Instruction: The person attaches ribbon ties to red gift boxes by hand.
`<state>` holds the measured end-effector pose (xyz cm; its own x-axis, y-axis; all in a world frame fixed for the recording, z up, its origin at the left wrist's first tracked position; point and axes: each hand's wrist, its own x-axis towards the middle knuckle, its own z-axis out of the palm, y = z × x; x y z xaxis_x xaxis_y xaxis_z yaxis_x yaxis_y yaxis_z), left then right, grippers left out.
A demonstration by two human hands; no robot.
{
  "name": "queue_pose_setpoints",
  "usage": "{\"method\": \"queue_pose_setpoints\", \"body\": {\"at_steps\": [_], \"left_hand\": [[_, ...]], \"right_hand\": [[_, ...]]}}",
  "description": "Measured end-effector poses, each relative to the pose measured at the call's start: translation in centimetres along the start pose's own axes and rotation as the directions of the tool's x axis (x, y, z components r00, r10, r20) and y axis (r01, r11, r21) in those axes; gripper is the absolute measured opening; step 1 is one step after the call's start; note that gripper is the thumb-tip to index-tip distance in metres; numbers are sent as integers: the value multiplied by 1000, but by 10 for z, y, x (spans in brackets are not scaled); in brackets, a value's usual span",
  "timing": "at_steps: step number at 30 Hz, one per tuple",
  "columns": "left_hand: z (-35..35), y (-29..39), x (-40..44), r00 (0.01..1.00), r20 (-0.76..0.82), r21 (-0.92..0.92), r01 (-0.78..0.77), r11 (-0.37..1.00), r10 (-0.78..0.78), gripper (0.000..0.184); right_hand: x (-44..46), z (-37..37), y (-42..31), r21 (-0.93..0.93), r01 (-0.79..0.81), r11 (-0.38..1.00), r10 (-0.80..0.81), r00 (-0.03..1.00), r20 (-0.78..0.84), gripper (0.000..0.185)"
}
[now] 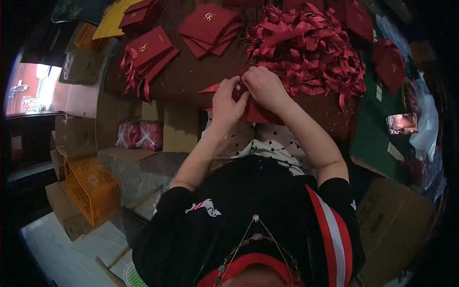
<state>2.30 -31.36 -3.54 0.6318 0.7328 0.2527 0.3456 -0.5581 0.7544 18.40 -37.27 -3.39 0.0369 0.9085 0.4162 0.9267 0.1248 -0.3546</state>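
Observation:
At the near edge of the dark red-brown table, my left hand (227, 106) and my right hand (266, 87) are close together over a dark red piece (258, 114). Fingers of both hands are bent and pinch at it, and they cover much of it. A red ribbon end (209, 89) sticks out to the left of my left hand. Beyond my right hand lies a large heap of red ribbons (311, 48). Red pouches with gold print (209, 24) are stacked past my hands, and another stack (149, 51) with ribbons lies to the left.
An orange crate (92, 189) and cardboard boxes stand at the left. Plastic-wrapped red bundles (139, 135) sit in a box below the table. At the right are a green surface (377, 143), a phone with a lit screen (401, 123) and clear plastic bags (424, 119).

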Motion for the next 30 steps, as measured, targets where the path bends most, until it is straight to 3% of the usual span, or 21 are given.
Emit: {"method": "queue_pose_setpoints", "body": {"at_steps": [2,3,6,9,11,13,15,17,23,24,25,27,28,30], "left_hand": [[-9,-18,11,992,106,-208,-44,977,68,41],[-16,-24,13,970,231,-290,141,947,-74,37],[-28,-18,25,963,250,-229,154,961,-95,28],[-22,-14,27,978,199,-170,101,980,-66,24],[-15,-18,28,990,136,-149,47,988,-27,18],[-13,-19,29,979,45,124,-204,971,200,12],[-16,-17,31,975,43,190,-224,956,220,8],[-25,-16,33,935,98,321,-355,878,342,7],[-74,-59,39,969,-56,489,-183,853,241,5],[-78,-60,37,989,-71,455,-80,887,126,12],[-77,-59,32,989,-74,456,-78,886,125,12],[-67,-53,25,945,-283,522,11,853,161,26],[-62,-42,23,959,-251,389,-26,921,133,38],[-42,-9,11,934,-75,399,-292,869,348,43]], "right_hand": [[-4,-7,2,165,-120,979,130,990,-50,13],[-9,-3,4,261,-193,946,220,973,-77,14],[-18,-1,-8,414,-305,858,384,915,-121,16],[-19,2,-13,433,-372,821,468,873,-138,14],[-20,2,-12,429,-319,845,432,880,-197,13],[-21,4,-11,520,-354,778,476,872,-118,17],[-24,0,-16,490,-360,794,463,880,-104,22],[-27,-1,-16,397,-375,838,446,889,-102,34],[-28,2,-11,355,-368,859,433,893,-122,32],[-28,2,-11,358,-357,863,424,896,-128,32],[-28,4,-13,394,-339,855,425,892,-156,33],[-27,4,-14,401,-344,849,431,890,-149,33],[-28,3,-14,406,-357,841,441,887,-135,33],[-29,5,-14,358,-318,878,400,897,-186,30]]}}
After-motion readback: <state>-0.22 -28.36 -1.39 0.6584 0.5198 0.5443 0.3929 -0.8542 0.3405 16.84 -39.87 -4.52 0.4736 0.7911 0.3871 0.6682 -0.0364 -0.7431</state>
